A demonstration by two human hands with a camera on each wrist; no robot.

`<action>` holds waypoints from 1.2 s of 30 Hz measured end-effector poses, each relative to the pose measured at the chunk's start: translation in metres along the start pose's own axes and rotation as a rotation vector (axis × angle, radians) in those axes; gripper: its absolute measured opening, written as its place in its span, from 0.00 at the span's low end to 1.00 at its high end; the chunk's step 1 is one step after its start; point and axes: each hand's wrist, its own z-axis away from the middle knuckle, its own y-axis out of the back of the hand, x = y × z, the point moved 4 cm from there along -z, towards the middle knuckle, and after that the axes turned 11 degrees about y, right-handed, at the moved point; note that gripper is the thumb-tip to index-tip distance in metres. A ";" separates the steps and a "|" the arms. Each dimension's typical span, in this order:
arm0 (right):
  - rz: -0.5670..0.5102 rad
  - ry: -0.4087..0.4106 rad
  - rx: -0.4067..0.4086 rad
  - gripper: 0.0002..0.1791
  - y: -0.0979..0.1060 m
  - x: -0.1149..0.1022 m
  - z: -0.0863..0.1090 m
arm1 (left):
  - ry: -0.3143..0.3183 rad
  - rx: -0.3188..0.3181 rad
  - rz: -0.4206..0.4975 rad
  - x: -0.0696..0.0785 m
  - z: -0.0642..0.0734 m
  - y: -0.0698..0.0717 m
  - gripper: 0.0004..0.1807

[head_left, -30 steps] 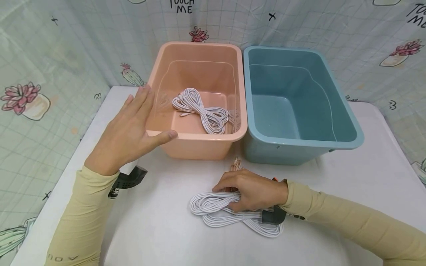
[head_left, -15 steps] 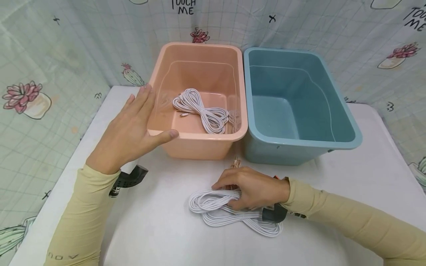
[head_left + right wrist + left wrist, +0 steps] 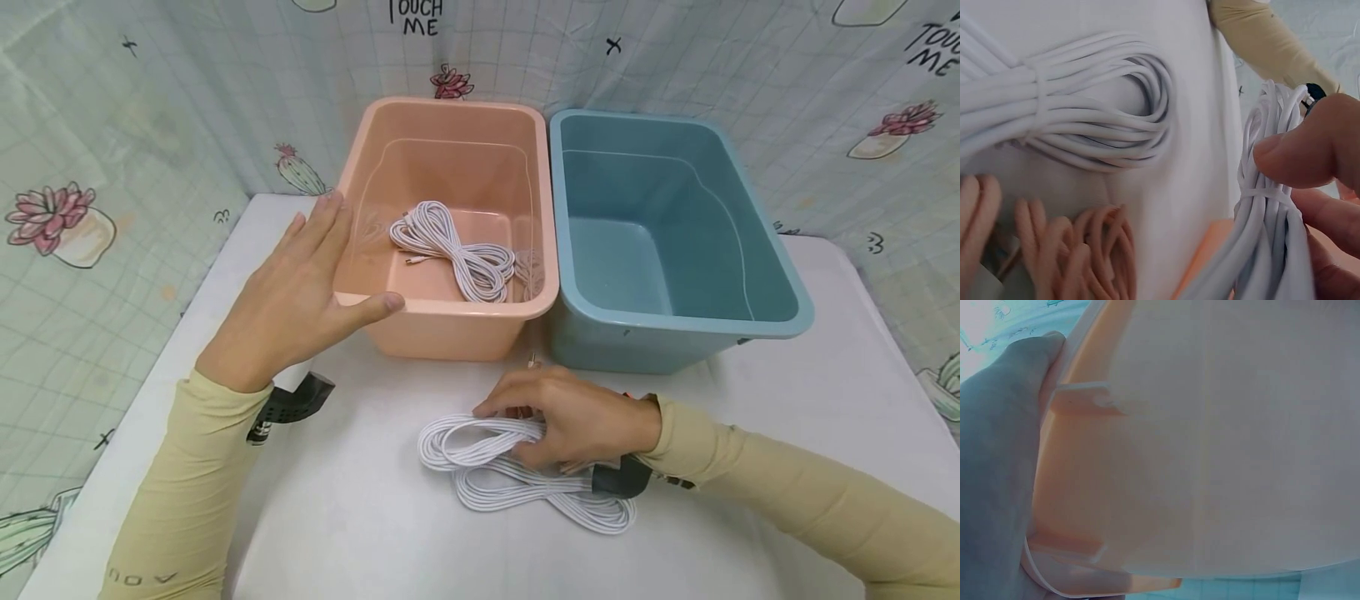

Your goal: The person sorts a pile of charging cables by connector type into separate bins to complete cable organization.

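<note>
Pinching a white cable (image 3: 1269,209) in right fingers (image 3: 508,395), another coil (image 3: 1079,119) beside them, we rest straight left fingers (image 3: 315,229) on the peach bin (image 3: 450,311).

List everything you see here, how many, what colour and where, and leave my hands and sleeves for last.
Table: one, white, across the foreground
Printed cloth: at least one, pale with cactus prints, behind and beside the table
Peach bin: one, peach, back of the table, left
Blue bin: one, blue, right of the peach bin
Binned cable: at least one bundle, white, inside the peach bin
Held cable bundle: one, white, in the right hand
Loose cable bundle: one, white, on the table
Brown cord: at least one, brown, by the loose cable bundle
Wrist devices: two, black, one per wrist
Sleeves: two, beige, on both arms
Hands: two, bare; left hand on the peach bin's rim, right hand pinching the held cable bundle
</note>
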 end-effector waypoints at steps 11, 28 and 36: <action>-0.029 -0.007 0.010 0.28 0.011 -0.007 -0.002 | -0.012 0.011 0.000 0.000 0.000 0.000 0.57; 0.031 0.034 0.046 0.28 0.028 -0.022 -0.004 | -0.023 0.022 -0.001 0.000 -0.001 0.000 0.58; 0.067 0.073 0.066 0.28 0.038 -0.031 -0.005 | -0.018 0.008 -0.001 0.000 -0.001 0.000 0.58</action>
